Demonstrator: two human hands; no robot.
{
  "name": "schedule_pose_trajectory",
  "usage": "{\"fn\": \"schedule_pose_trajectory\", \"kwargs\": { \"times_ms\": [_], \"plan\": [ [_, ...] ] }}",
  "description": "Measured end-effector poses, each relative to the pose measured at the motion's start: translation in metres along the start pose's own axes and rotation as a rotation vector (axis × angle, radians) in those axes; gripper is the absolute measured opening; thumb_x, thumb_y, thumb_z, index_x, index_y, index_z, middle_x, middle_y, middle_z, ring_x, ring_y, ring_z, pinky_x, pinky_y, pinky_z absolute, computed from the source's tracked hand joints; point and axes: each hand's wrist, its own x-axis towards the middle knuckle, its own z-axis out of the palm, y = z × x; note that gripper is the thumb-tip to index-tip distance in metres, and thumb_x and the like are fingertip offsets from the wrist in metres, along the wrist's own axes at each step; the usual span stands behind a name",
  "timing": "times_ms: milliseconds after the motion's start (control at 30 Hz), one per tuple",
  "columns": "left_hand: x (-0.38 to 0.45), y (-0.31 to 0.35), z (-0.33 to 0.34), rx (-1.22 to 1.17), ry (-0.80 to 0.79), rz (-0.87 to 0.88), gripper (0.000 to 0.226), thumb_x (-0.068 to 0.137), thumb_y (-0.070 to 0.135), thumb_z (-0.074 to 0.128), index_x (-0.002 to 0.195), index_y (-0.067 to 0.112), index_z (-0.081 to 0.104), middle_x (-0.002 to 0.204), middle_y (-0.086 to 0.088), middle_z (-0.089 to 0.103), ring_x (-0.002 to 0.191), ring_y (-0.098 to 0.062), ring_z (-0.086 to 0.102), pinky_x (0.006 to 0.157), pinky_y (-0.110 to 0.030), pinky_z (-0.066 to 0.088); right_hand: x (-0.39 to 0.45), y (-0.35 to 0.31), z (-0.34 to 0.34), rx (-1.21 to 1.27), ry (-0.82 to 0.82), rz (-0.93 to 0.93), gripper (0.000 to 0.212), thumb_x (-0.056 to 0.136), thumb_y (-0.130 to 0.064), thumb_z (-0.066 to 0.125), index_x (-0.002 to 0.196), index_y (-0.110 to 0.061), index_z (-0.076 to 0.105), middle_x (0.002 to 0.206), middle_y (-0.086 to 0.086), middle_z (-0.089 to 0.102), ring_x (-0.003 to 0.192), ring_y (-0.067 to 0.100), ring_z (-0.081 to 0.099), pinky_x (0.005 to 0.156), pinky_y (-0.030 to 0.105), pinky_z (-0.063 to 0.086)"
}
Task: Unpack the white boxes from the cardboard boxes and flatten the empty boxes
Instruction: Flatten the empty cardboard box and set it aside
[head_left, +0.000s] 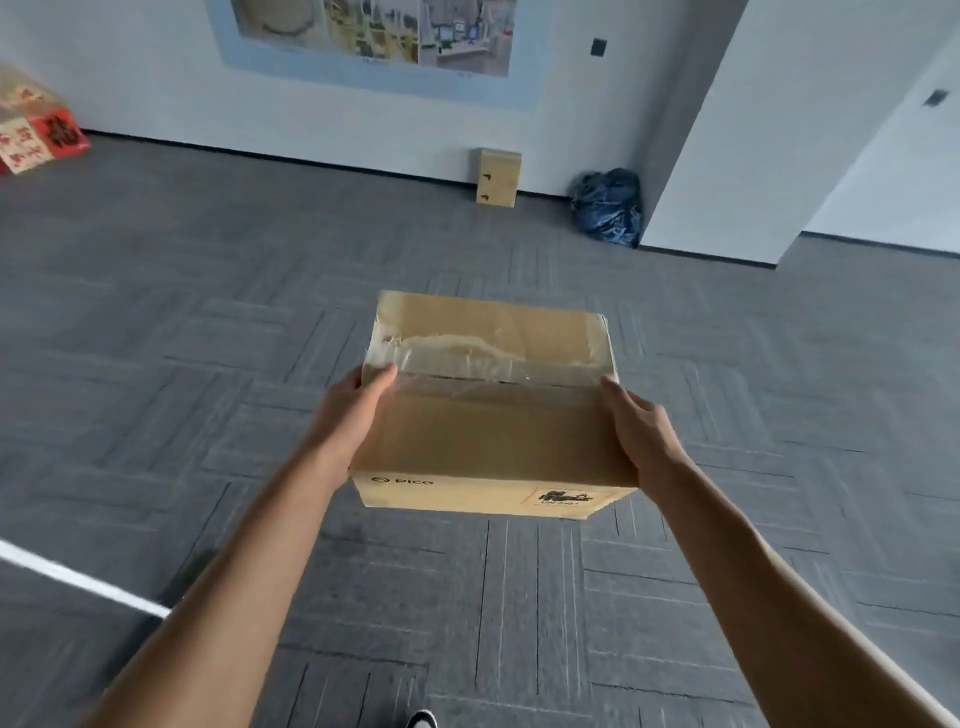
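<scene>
Forearms bare, no sleeves, no watch or rings; black-and-white shoe (422, 719) tip at bottom edge.

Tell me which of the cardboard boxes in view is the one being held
The PICO-printed cardboard box, taped shut and held between left hand and right hand. The small plain cardboard box leans against the far wall, untouched.

Office room, grey carpet tiles (208, 364), wall poster (374, 36)

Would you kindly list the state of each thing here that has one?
cardboard box: closed, top flaps taped, held off the floor.
left hand: grips the box's left side.
right hand: grips its right side.
blue bag: crumpled, on the floor at the wall.
</scene>
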Motion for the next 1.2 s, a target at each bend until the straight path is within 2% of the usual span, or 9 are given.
{"fn": "schedule_pose_trajectory", "kwargs": {
  "times_ms": [100, 167, 233, 467, 533, 667, 833, 1000, 1200],
  "plan": [
    [0.080, 0.048, 0.028, 0.032, -0.047, 0.037, 0.018, 0.101, 0.051, 0.055, 0.104, 0.035, 0.064, 0.094, 0.021, 0.056, 0.090, -0.008, 0.053, 0.088, -0.033, 0.034, 0.076, -0.035, -0.008, 0.033, 0.028, 0.010, 0.031, 0.099, -0.055, 0.053, 0.101, -0.031, 0.071, 0.103, 0.006, 0.074, 0.097, 0.024, 0.070, 0.085, 0.041, 0.058],
    [0.130, 0.076, 0.053, 0.058, -0.073, 0.052, 0.018, 0.101, 0.052, 0.056, 0.093, 0.038, 0.063, 0.095, 0.022, 0.057, 0.096, -0.011, 0.055, 0.090, -0.033, 0.035, 0.129, -0.051, -0.016, 0.028, 0.066, 0.012, 0.034, 0.098, -0.056, 0.053, 0.101, -0.028, 0.072, 0.102, 0.006, 0.074, 0.096, 0.026, 0.071, 0.092, 0.049, 0.058],
    [0.183, 0.100, 0.080, 0.064, -0.097, 0.053, 0.018, 0.100, 0.053, 0.056, 0.094, 0.038, 0.064, 0.100, 0.021, 0.059, 0.105, -0.013, 0.053, 0.094, -0.034, 0.036, 0.183, -0.066, -0.024, 0.029, 0.092, 0.004, 0.036, 0.099, -0.057, 0.052, 0.104, -0.027, 0.072, 0.101, 0.006, 0.074, 0.095, 0.025, 0.071, 0.092, 0.050, 0.058],
    [0.375, 0.164, 0.192, 0.109, -0.095, 0.083, 0.036, 0.102, 0.050, 0.054, 0.112, 0.020, 0.071, 0.098, 0.017, 0.063, 0.088, 0.001, 0.052, 0.075, -0.030, 0.038, 0.404, -0.099, -0.046, 0.052, 0.102, 0.006, 0.039, 0.100, -0.055, 0.052, 0.102, -0.022, 0.073, 0.097, 0.008, 0.075, 0.091, 0.027, 0.072, 0.085, 0.044, 0.060],
    [0.428, 0.186, 0.222, 0.117, -0.093, 0.069, 0.035, 0.103, 0.047, 0.053, 0.115, 0.019, 0.070, 0.099, 0.018, 0.062, 0.090, 0.000, 0.052, 0.081, -0.032, 0.036, 0.469, -0.118, -0.053, 0.058, 0.086, 0.023, 0.037, 0.100, -0.054, 0.053, 0.100, -0.023, 0.074, 0.096, 0.006, 0.076, 0.090, 0.025, 0.072, 0.083, 0.041, 0.060],
    [0.530, 0.240, 0.258, 0.119, -0.049, 0.045, 0.036, 0.104, 0.049, 0.051, 0.117, 0.020, 0.069, 0.107, 0.012, 0.064, 0.108, -0.016, 0.055, 0.090, -0.033, 0.035, 0.592, -0.183, -0.057, 0.034, 0.050, -0.004, 0.035, 0.099, -0.054, 0.053, 0.090, -0.027, 0.073, 0.093, 0.005, 0.076, 0.091, 0.027, 0.072, 0.088, 0.046, 0.060],
    [0.661, 0.291, 0.277, 0.063, 0.037, 0.006, 0.036, 0.103, 0.050, 0.053, 0.120, 0.021, 0.068, 0.114, 0.009, 0.059, 0.113, -0.015, 0.049, 0.096, -0.035, 0.032, 0.732, -0.259, -0.033, -0.002, -0.002, -0.046, 0.032, 0.100, -0.051, 0.053, 0.087, -0.028, 0.071, 0.094, 0.002, 0.075, 0.091, 0.022, 0.071, 0.084, 0.037, 0.057],
    [0.818, 0.326, 0.302, 0.033, 0.019, 0.014, 0.037, 0.102, 0.048, 0.056, 0.115, 0.017, 0.070, 0.102, 0.013, 0.063, 0.103, -0.016, 0.056, 0.092, -0.035, 0.038, 0.881, -0.305, 0.009, -0.009, 0.002, -0.014, 0.032, 0.101, -0.052, 0.052, 0.091, -0.028, 0.071, 0.095, 0.004, 0.075, 0.091, 0.024, 0.072, 0.087, 0.043, 0.059],
    [1.016, 0.397, 0.328, 0.053, -0.070, 0.023, 0.045, 0.102, 0.050, 0.053, 0.116, 0.010, 0.067, 0.095, 0.004, 0.060, 0.080, -0.006, 0.050, 0.066, -0.026, 0.034, 1.047, -0.387, 0.050, -0.018, 0.076, 0.027, 0.034, 0.102, -0.053, 0.051, 0.094, -0.026, 0.070, 0.096, 0.006, 0.074, 0.089, 0.026, 0.071, 0.083, 0.041, 0.059]
  ]
}}
